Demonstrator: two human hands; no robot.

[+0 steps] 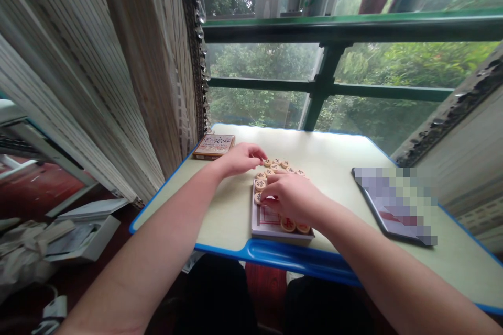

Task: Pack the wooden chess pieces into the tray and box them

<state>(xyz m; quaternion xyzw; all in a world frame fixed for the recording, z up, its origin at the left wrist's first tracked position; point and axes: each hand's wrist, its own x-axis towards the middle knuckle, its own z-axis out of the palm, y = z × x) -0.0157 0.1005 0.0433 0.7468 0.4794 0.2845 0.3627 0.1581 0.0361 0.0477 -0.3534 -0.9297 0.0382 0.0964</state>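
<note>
Round wooden chess pieces [283, 166] with red and black characters lie in a cluster on the pale table [334, 157]. A shallow white box [264, 224] near the front edge holds several more pieces [288, 224]. My left hand [240, 158] reaches to the loose cluster, its fingers pinched at a piece on the left end. Over the box rests my right hand [293, 198], fingers curled onto the pieces [259, 185] at the box's far left corner; what they hold is hidden.
A box lid [214, 145] printed with characters lies at the table's far left corner. A dark tablet [396, 204] lies at the right. Curtains hang on the left, a green-framed window stands behind the table, and papers [78, 230] lie on the floor left.
</note>
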